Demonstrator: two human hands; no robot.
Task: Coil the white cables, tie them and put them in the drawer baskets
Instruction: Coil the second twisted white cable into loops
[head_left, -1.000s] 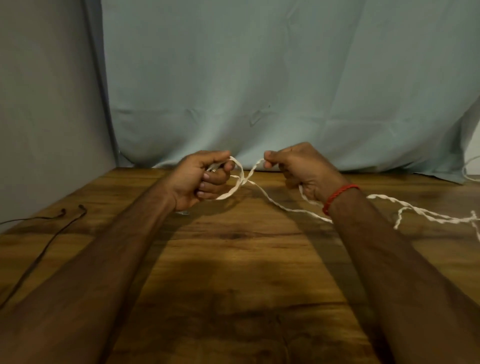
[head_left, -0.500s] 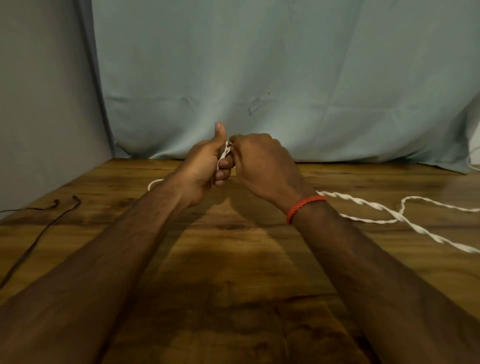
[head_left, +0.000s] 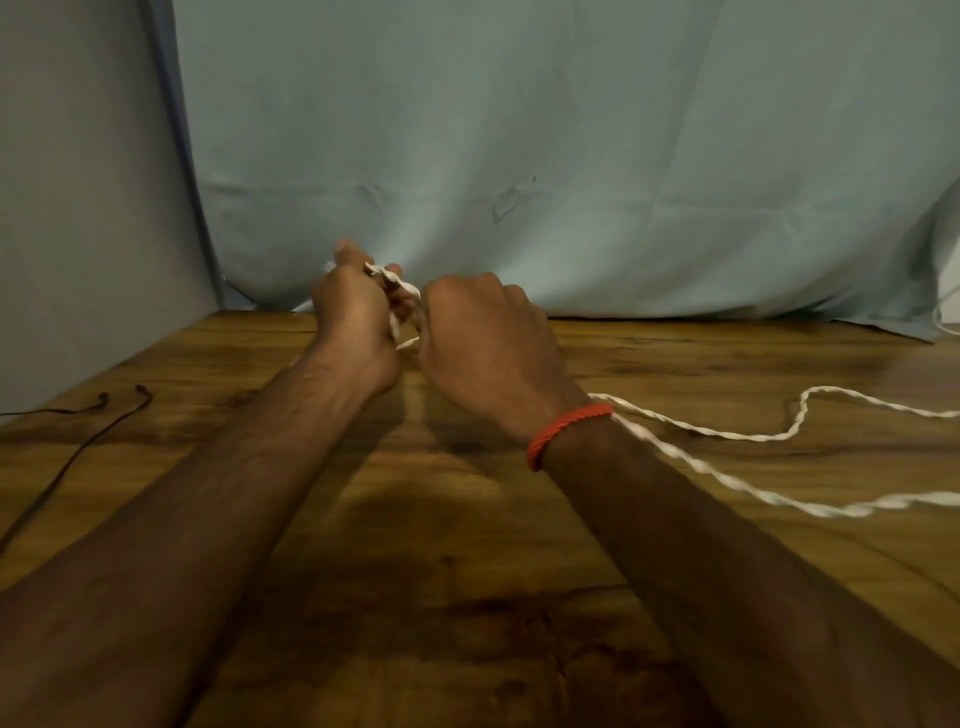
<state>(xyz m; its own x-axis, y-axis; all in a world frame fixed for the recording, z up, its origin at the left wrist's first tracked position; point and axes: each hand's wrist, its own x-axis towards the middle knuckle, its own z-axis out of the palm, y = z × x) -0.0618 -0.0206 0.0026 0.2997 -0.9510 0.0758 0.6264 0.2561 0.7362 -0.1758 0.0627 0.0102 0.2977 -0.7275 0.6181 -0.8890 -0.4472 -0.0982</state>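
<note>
A twisted white cable trails in two strands across the wooden table from under my right wrist toward the right edge. Its near end is gathered between my two hands above the table's far middle. My left hand grips white loops of the cable, thumb up. My right hand, with a red thread band on the wrist, is curled round the cable right beside the left hand. How many loops lie inside the hands is hidden. No drawer or basket is in view.
A thin black wire with two small ends lies along the table's left edge. A pale blue cloth hangs behind the table, with a grey wall at left. Another bit of white cable shows at the far right edge.
My hands came together from about a hand's width apart, and a loop of cable has been gathered into the left hand. The trailing strands on the right have shifted on the table.
</note>
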